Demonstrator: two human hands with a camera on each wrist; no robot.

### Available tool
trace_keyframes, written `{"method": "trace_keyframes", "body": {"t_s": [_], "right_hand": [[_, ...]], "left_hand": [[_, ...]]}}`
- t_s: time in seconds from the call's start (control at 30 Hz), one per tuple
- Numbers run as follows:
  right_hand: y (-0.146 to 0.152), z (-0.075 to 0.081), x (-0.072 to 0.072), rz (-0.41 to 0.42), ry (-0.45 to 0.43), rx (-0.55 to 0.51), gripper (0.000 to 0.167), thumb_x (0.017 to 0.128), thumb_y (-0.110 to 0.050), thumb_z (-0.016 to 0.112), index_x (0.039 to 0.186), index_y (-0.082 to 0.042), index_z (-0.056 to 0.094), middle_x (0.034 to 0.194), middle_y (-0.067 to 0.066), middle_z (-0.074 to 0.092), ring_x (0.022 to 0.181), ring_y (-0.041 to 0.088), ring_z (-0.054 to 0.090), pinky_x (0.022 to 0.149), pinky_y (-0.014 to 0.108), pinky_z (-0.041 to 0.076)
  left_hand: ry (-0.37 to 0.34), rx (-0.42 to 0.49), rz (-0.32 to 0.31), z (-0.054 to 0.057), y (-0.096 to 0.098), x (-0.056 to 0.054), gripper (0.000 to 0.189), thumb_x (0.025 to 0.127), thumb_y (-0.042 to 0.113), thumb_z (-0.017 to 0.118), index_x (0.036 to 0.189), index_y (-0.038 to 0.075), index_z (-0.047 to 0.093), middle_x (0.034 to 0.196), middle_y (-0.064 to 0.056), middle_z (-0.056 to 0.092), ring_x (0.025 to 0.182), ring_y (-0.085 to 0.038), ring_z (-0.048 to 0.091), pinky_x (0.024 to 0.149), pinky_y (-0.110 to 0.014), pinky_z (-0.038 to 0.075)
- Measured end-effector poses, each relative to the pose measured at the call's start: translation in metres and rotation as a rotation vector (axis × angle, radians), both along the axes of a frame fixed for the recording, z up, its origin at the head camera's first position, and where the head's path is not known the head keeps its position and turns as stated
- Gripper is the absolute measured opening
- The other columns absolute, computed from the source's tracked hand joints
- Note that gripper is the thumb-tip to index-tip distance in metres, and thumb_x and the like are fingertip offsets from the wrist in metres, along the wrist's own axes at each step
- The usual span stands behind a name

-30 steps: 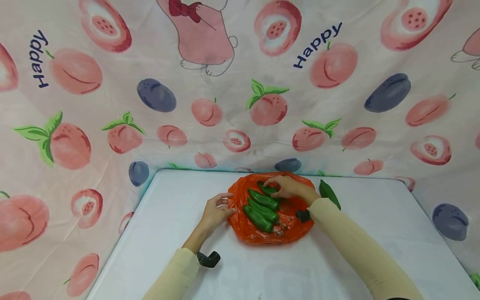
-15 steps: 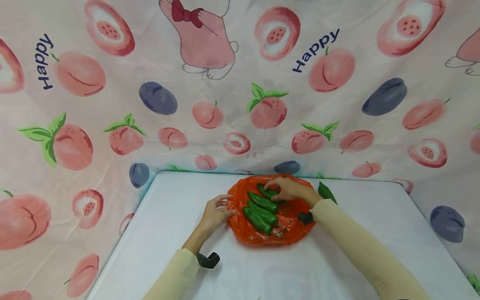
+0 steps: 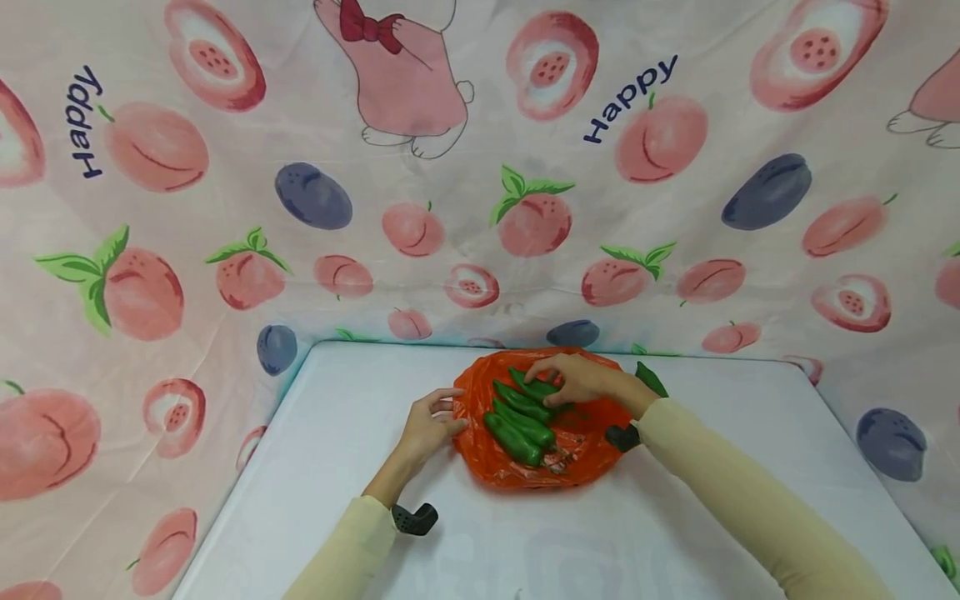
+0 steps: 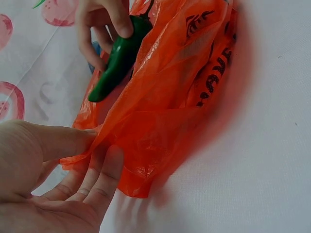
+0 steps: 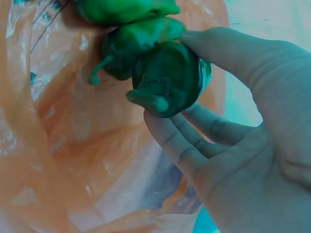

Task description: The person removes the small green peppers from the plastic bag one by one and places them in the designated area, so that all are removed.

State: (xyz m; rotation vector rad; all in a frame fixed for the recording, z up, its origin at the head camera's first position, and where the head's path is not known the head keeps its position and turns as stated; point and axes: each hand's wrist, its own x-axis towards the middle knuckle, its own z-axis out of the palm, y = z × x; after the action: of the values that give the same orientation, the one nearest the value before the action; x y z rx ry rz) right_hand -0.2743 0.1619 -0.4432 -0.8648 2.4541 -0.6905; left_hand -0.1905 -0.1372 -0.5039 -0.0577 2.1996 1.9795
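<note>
An orange-red plastic bag (image 3: 480, 467) lies spread on the white table with several long green peppers (image 3: 513, 438) side by side on it. At the bag's left edge, my left hand (image 3: 427, 429) pinches the thin plastic between thumb and fingers, as the left wrist view shows. My right hand (image 3: 579, 380) reaches over the far part of the bag. It grips one green pepper (image 5: 167, 77) with the thumb on one side and fingers on the other, stem end toward the wrist camera. In the left wrist view this pepper (image 4: 119, 60) is tilted, tip down.
Another green pepper (image 3: 650, 379) lies on the white table (image 3: 750, 433) right of the bag, partly covered by the right forearm. A fruit-patterned cloth (image 3: 465, 225) hangs behind the table. Small stem bits and debris (image 3: 562, 460) lie on the bag's near right part.
The right hand and its pepper have shifted slightly at the row's far end. The right sleeve now covers more of the pepper on the table. The left hand keeps its place on the bag.
</note>
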Motion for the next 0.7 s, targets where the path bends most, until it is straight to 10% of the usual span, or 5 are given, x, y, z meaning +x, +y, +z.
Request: {"method": "trace_keyframes", "body": {"t_s": [0.7], "right_hand": [[0.006,0.031,0.014,-0.06,0.004,-0.28,0.048,0.093,-0.016,0.078,0.137,-0.018,0.062,0.133,0.01,0.063,0.116,0.032,0.062,0.099,0.052,0.052]], "left_hand": [[-0.011,0.014,0.015,-0.001,-0.001,-0.002,0.05,0.088,-0.009,0.074,0.135,0.005,0.063,0.114,-0.018,0.059,0.081,-0.016,0.067,0.07,-0.032,0.06]]}}
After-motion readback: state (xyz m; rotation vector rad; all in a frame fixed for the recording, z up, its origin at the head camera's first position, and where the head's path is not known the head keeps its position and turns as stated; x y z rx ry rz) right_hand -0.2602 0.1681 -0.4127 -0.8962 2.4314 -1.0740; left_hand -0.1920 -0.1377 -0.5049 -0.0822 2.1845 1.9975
